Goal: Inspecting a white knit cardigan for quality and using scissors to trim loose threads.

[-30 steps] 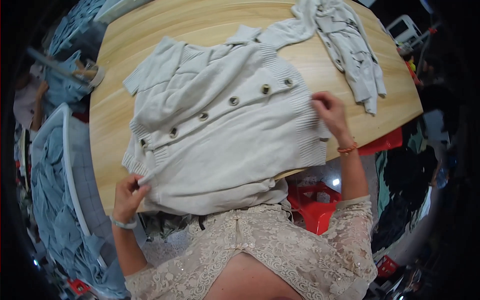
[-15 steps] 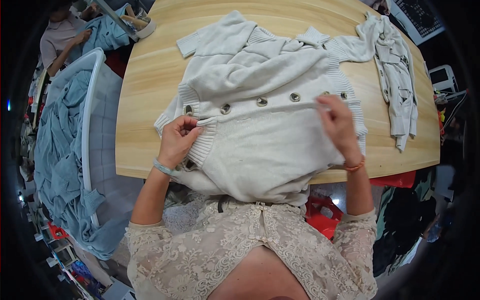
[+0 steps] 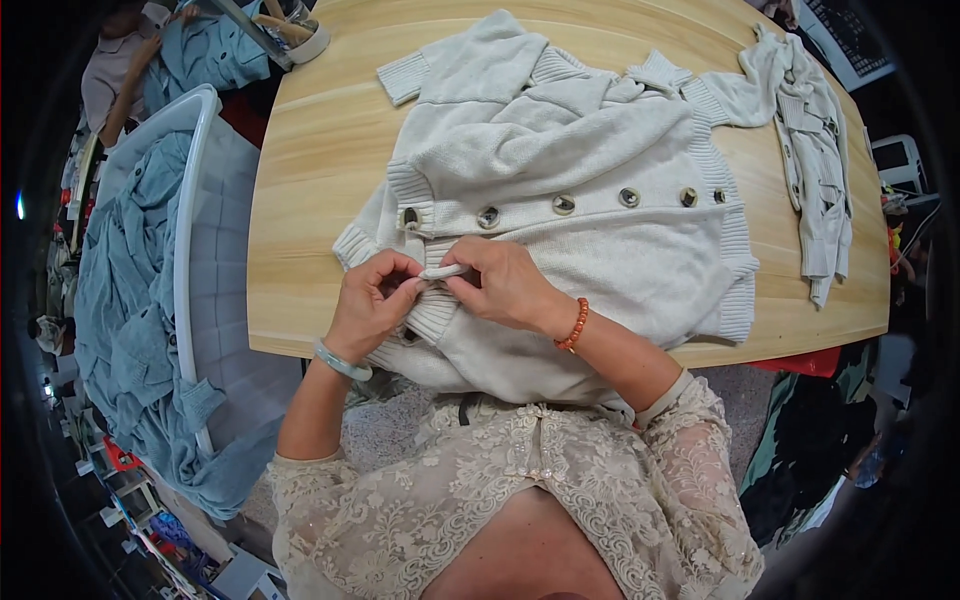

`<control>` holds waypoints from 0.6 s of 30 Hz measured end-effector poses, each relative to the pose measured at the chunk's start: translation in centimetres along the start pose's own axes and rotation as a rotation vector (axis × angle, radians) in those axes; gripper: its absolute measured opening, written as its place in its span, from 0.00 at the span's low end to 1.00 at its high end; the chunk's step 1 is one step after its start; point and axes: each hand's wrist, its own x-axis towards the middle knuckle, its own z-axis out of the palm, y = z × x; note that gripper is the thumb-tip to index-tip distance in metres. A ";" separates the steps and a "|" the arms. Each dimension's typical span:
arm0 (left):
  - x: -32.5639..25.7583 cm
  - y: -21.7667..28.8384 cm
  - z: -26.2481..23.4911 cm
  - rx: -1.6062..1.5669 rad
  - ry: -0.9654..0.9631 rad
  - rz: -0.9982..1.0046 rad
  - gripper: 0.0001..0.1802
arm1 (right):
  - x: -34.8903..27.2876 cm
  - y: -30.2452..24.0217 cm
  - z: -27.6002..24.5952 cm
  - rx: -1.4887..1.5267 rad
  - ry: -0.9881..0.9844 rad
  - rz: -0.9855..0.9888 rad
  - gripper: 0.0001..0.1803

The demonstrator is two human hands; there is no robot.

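A cream knit cardigan (image 3: 540, 150) with a row of dark-and-light round buttons lies spread over the near part of the table, its lower part hanging toward my lap. My left hand (image 3: 375, 300) pinches the edge of its button band near the ribbed end at the left. Close beside it, my right hand (image 3: 505, 285) pinches the same folded edge between thumb and fingers. The fingertips are only a little apart. One button (image 3: 409, 217) sits just above my left fingers, next to the ribbing. Part of the edge is hidden under my fingers.
The wooden table (image 3: 300, 200) carries another cream knit garment (image 3: 815, 180) at the right. On the left stands a white plastic bin (image 3: 205, 250) heaped with blue-grey garments (image 3: 135, 290). Beyond it, another person (image 3: 115, 75) handles a blue-grey garment (image 3: 210, 55).
My right hand has come left from the cardigan's right side to meet my left hand, and now grips the band's edge. The whole view has shifted slightly.
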 end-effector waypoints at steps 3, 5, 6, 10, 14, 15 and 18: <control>2.0 0.0 -0.9 0.173 0.106 0.149 0.06 | -0.2 0.0 0.4 -0.092 0.049 -0.051 0.08; 3.7 0.9 -0.7 0.238 0.194 0.245 0.08 | -0.3 0.1 0.5 -0.129 0.035 -0.066 0.09; 4.3 1.2 -0.7 0.338 0.231 0.291 0.09 | -0.4 -0.1 0.7 -0.161 0.016 -0.086 0.09; 5.3 0.8 -1.5 0.481 0.160 0.224 0.11 | -0.7 -0.6 0.9 -0.186 0.013 -0.079 0.10; 5.2 1.8 -0.8 0.177 0.003 0.044 0.07 | -1.5 -0.9 0.7 -0.227 0.086 -0.115 0.13; 4.9 1.7 -0.4 0.081 -0.012 0.032 0.05 | -1.6 -1.1 0.8 -0.246 0.122 -0.134 0.15; 3.6 0.8 0.4 -0.109 -0.023 -0.029 0.05 | -1.6 -1.9 1.2 -0.304 0.238 -0.163 0.20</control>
